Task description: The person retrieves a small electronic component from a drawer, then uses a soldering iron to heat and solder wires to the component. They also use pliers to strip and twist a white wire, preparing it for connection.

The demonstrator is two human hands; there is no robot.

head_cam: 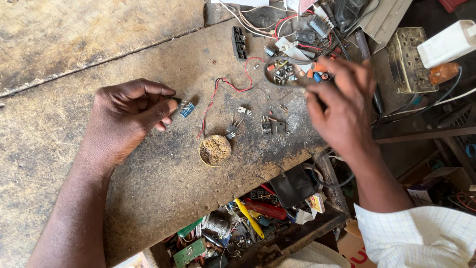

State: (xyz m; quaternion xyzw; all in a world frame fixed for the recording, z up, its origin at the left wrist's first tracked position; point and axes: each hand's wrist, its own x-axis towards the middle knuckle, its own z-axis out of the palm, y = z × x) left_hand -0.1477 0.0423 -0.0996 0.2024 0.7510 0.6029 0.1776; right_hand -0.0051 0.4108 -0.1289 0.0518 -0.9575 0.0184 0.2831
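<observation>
The left hand (130, 116) pinches a small blue circuit module (186, 108) between thumb and forefinger, its far end just above the worn wooden bench (59, 74). The right hand (342, 106) is blurred over a heap of loose parts (287, 72), and I cannot tell what its grip holds. Four small black components (267, 126) lie between the hands, and one round brass tin (215, 150) holds brownish wool.

A worn wooden bench (148, 188) carries a round tin (215, 150), red and black wire (223, 87), small transistors (272, 126) and a black connector (239, 42).
</observation>
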